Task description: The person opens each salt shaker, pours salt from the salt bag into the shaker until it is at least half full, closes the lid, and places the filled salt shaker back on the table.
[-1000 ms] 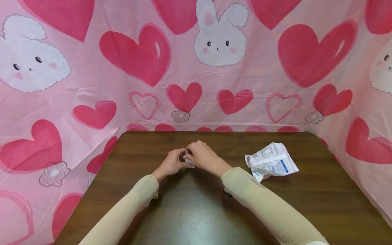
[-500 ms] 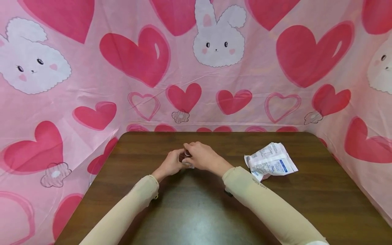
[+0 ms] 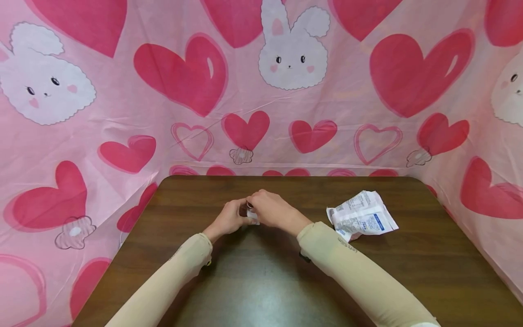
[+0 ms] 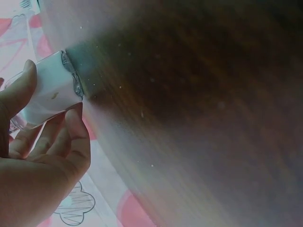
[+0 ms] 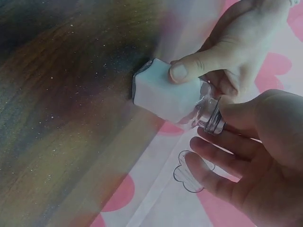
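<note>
A small squared clear glass bottle (image 5: 165, 92) with white contents stands on the table between my hands. My left hand (image 3: 226, 220) holds its body, the thumb on the near face in the right wrist view and the fingers round the other side. At the bottle's ridged top (image 5: 214, 120), my right hand (image 3: 271, 209) pinches with thumb and forefinger, its other fingers spread out beyond. Whether that ridged part is a cap or a bare threaded neck I cannot tell. In the left wrist view the left hand (image 4: 47, 175) covers part of the bottle (image 4: 52, 90).
A crumpled white packet (image 3: 363, 215) with a blue label and fine print lies on the right of the dark wooden table (image 3: 261, 272). Behind and beside the table hangs a pink cloth (image 3: 343, 100) with hearts and rabbits. Small pale specks show in the wrist views.
My right hand's fingers have shifted slightly round the bottle's top. Both arms and the bottle stay in about the same place, and the packet has not moved.
</note>
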A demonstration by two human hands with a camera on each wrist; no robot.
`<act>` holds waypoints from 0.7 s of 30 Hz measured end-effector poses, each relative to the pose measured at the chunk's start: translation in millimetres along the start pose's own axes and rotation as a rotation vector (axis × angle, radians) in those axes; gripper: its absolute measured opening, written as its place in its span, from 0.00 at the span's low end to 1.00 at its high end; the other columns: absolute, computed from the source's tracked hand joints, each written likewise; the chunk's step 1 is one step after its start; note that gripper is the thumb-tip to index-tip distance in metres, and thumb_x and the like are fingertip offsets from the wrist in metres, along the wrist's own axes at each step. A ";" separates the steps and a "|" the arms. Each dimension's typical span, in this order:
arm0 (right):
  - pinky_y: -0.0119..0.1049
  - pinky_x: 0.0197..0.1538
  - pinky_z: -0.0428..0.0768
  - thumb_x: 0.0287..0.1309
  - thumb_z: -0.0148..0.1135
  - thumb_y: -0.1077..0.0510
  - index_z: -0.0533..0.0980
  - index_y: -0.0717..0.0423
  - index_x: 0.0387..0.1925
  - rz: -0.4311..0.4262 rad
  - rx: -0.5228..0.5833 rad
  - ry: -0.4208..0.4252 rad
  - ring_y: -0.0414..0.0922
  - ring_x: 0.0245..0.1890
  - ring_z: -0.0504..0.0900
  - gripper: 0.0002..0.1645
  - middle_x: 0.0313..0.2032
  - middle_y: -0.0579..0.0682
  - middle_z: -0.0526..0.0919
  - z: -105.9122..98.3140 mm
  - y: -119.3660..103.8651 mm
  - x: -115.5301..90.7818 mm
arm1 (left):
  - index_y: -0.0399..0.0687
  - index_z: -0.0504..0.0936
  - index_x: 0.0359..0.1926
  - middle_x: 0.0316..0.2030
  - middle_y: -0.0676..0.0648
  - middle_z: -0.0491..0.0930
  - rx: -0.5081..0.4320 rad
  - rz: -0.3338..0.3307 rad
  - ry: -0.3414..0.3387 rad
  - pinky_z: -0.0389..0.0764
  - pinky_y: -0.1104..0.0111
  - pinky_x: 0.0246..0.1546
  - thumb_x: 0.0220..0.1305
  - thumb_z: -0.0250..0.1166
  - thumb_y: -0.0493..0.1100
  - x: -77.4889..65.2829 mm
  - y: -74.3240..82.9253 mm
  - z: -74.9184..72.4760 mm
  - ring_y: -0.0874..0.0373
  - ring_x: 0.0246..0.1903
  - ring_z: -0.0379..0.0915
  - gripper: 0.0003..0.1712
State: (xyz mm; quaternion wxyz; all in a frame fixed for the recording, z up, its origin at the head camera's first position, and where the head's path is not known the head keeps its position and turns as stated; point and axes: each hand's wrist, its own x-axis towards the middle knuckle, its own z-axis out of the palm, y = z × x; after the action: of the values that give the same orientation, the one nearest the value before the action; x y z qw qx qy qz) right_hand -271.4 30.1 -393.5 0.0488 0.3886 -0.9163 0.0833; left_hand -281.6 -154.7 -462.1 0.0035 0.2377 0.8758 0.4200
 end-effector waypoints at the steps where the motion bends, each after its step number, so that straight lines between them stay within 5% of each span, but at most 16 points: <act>1: 0.42 0.43 0.84 0.67 0.71 0.60 0.83 0.56 0.39 0.008 0.005 0.006 0.49 0.39 0.81 0.04 0.33 0.49 0.84 -0.4 0.4 0.4 | 0.39 0.84 0.50 0.37 0.49 0.85 0.001 0.000 0.001 0.82 0.64 0.38 0.55 0.83 0.39 -0.1 0.4 -0.3 0.58 0.33 0.79 0.23; 8: 0.41 0.38 0.84 0.68 0.72 0.54 0.86 0.56 0.35 0.085 0.036 0.051 0.47 0.35 0.80 0.09 0.29 0.48 0.85 -1.9 2.7 4.7 | 0.45 0.85 0.45 0.36 0.52 0.86 0.012 0.004 -0.004 0.80 0.64 0.39 0.55 0.83 0.40 0.7 3.5 -1.8 0.59 0.34 0.78 0.19; 16: 0.36 0.29 0.79 0.61 0.77 0.41 0.83 0.53 0.25 0.182 0.113 0.066 0.41 0.22 0.75 0.22 0.18 0.43 0.76 -1.5 5.0 9.9 | 0.47 0.85 0.53 0.42 0.53 0.86 0.010 -0.033 -0.025 0.81 0.62 0.45 0.56 0.83 0.40 1.9 3.4 -2.2 0.58 0.37 0.78 0.24; 21: 0.39 0.39 0.82 0.63 0.77 0.46 0.82 0.55 0.36 0.124 0.130 0.028 0.45 0.34 0.79 0.17 0.31 0.47 0.82 -3.1 2.4 5.6 | 0.43 0.85 0.49 0.38 0.52 0.87 0.032 -0.011 -0.002 0.81 0.64 0.41 0.56 0.83 0.39 1.3 1.6 -0.7 0.60 0.36 0.79 0.21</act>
State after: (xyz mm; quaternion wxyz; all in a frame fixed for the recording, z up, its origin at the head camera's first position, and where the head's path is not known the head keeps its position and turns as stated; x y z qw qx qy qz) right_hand -277.0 28.4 -389.9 0.0308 0.3325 -0.9304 0.1509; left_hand -282.2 -153.8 -460.2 0.0029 0.2331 0.8838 0.4055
